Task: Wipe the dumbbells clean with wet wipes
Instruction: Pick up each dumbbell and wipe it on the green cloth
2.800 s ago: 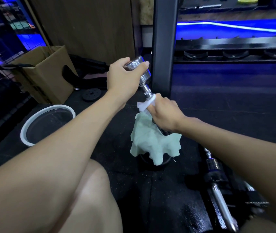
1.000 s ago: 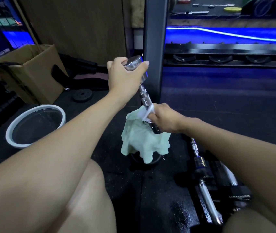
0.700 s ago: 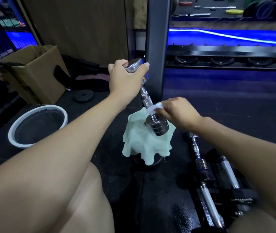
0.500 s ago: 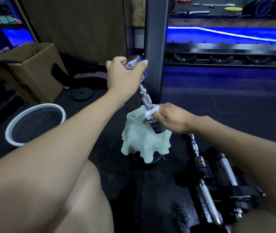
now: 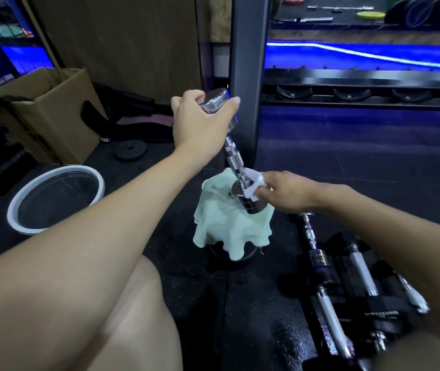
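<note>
Dumbbell point(image 5: 236, 159) top end hidden by left hand point(image 5: 197, 124).

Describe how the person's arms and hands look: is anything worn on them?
Both arms are bare as far as the frame shows: no sleeves, gloves, watch or bracelet. The left hand and the right hand show no rings, though some fingers are hidden.

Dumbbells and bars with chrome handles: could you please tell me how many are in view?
4 visible: the chrome dumbbell held over the green cloth, and three on the floor right: near bar, middle, far. More may be hidden under the right forearm.
</note>
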